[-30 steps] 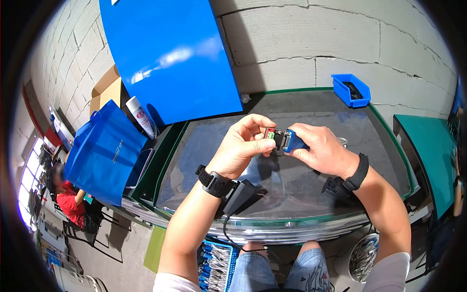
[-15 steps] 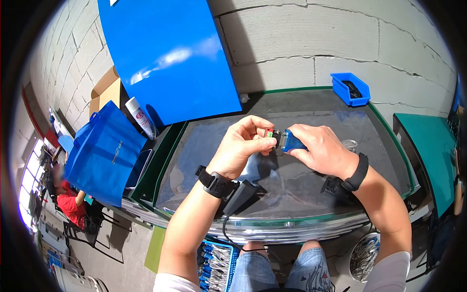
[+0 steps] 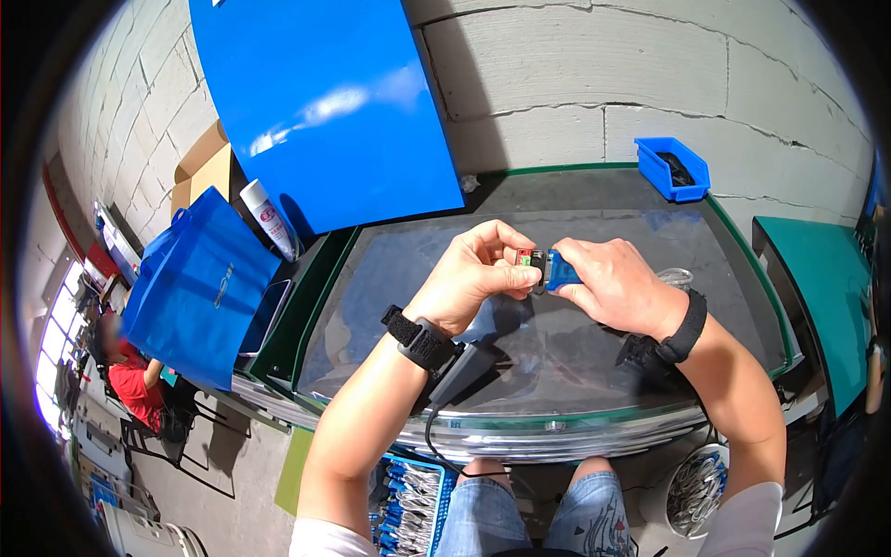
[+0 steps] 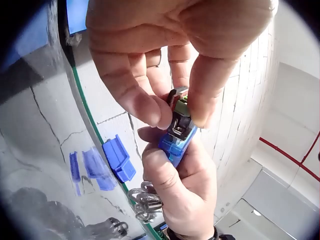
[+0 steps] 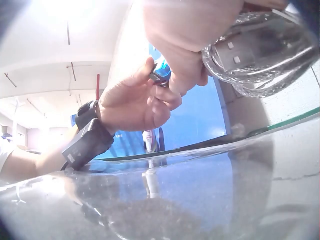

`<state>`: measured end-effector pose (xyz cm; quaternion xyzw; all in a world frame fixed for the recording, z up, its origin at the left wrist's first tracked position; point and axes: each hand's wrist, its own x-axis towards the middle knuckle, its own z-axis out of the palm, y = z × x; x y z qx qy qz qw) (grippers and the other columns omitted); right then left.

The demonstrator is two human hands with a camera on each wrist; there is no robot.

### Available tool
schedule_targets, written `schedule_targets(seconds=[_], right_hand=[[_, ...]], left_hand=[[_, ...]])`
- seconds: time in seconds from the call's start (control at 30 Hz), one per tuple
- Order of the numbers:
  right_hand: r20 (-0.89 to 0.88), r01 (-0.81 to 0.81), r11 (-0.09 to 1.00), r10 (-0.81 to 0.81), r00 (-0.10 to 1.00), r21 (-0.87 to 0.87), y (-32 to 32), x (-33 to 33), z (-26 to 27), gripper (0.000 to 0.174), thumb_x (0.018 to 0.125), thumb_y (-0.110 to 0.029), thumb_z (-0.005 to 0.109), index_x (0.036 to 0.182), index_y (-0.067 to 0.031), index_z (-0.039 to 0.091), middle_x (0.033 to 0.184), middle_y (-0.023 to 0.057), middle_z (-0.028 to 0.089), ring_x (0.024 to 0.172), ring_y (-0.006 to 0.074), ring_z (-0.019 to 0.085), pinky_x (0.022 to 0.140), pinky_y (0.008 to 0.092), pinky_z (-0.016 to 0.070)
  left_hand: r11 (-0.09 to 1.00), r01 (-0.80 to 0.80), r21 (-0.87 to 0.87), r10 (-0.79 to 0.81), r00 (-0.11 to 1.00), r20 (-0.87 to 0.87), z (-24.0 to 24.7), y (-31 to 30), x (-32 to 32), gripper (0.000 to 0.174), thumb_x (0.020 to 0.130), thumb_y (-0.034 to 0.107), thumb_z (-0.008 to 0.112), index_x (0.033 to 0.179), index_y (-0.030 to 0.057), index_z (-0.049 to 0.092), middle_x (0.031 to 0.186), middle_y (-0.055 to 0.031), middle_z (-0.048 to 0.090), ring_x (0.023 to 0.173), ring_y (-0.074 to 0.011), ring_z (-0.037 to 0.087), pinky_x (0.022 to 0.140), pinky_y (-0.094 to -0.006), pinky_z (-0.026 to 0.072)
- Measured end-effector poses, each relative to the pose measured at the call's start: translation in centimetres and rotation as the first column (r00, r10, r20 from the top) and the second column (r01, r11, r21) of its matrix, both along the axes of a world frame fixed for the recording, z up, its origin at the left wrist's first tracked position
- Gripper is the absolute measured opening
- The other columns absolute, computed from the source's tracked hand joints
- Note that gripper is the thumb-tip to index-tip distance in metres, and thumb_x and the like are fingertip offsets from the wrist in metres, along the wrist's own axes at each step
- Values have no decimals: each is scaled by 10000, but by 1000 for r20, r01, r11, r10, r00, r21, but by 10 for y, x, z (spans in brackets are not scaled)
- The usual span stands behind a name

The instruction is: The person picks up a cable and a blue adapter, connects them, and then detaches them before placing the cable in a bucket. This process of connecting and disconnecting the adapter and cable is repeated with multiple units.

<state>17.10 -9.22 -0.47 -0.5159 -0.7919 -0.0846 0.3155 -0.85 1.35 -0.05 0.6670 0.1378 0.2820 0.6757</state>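
In the head view my left hand (image 3: 469,278) pinches a small black connector with a green and red terminal block (image 4: 181,107) between thumb and fingers. My right hand (image 3: 626,283) grips a translucent blue serial plug (image 3: 562,272), with its thumb along one side. The two connectors meet end to end above the table, as the left wrist view also shows. A coiled clear-jacketed cable (image 5: 260,82) with a USB plug (image 5: 237,55) hangs at my right hand.
A black table (image 3: 408,371) with a clear sheet lies below my hands. A blue bin (image 3: 685,190) stands back right. A spray can (image 3: 269,218) and blue bag (image 3: 204,288) are at left. Below are a basket of cables (image 3: 408,506) and a white bucket (image 3: 655,506). A person in red (image 3: 137,390) sits far left.
The gap between the connectors has closed. My left hand has moved slightly right with the black connector, which now meets the blue plug. More of the coiled cable shows behind my right hand.
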Motion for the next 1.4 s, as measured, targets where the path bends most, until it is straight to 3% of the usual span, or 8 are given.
schedule_targets(seconds=[0.3, 0.47, 0.7, 0.8, 0.93, 1.03, 1.17, 1.4], right_hand=[[-131, -92, 986, 111, 985, 141, 0, 2, 4, 487, 709, -260, 718, 1072, -18, 501, 957, 175, 593, 865, 343, 584, 752, 396, 471], [-197, -86, 995, 75, 977, -46, -2, 8, 10, 473, 710, -160, 689, 1109, -32, 470, 943, 165, 593, 847, 331, 598, 726, 388, 480], [-204, -16, 994, 37, 978, 104, 1, 0, 1, 432, 733, -99, 616, 1128, 1, 475, 908, 179, 586, 798, 339, 591, 694, 399, 473], [-268, -93, 995, 101, 958, 41, 1, 0, 0, 481, 728, -124, 637, 1156, 7, 462, 931, 188, 590, 820, 349, 592, 711, 395, 472], [-380, -229, 969, 180, 907, -89, -6, -6, 12, 527, 714, -152, 669, 1170, 1, 455, 969, 198, 587, 844, 351, 592, 732, 386, 469], [-334, -192, 974, 223, 916, 123, -1, -7, 7, 464, 701, -138, 673, 1107, -1, 495, 901, 177, 604, 796, 307, 608, 708, 348, 472], [-665, -174, 980, 66, 744, -98, -6, -2, 15, 249, 743, -33, 579, 983, 15, 533, 782, 58, 626, 696, 84, 589, 640, 242, 483], [-843, -424, 900, 153, 516, -97, 0, 0, 7, 274, 786, -34, 564, 1041, 37, 492, 848, 80, 605, 782, 131, 611, 709, 276, 519]], left_hand=[[987, -109, -118, 134, 965, 225, 1, 2, -6, 215, 797, 68, 649, 1001, 53, 582, 830, -10, 589, 683, -96, 542, 619, -220, 446], [970, -121, -209, 188, 921, 341, -3, 11, -8, 187, 851, 102, 595, 1029, 48, 574, 883, -23, 593, 679, -106, 539, 621, -239, 446], [954, -22, -298, 135, 921, 365, -2, 9, -7, 308, 851, 132, 610, 1136, 55, 522, 932, -35, 599, 757, -115, 561, 659, -261, 454], [993, -13, -114, 50, 943, 329, 3, -6, -2, 517, 804, 143, 671, 1256, 59, 434, 1048, -80, 608, 860, -154, 601, 799, -291, 490], [996, -85, -36, 91, 958, 271, 5, -6, -4, 528, 788, 116, 682, 1251, 55, 435, 1052, -99, 611, 878, -167, 608, 806, -284, 499], [975, -188, -121, 213, 945, 249, 0, 1, -6, 344, 832, 133, 638, 1131, 57, 487, 948, -83, 631, 793, -148, 619, 704, -268, 515], [936, -274, -222, 321, 922, 217, 2, 5, -8, 211, 855, 260, 624, 930, 77, 551, 780, -42, 604, 653, -125, 590, 566, -246, 471], [924, -179, -338, 275, 925, 262, -2, 11, -9, 267, 860, 317, 617, 921, 61, 570, 764, -44, 605, 628, -120, 576, 560, -266, 464]])
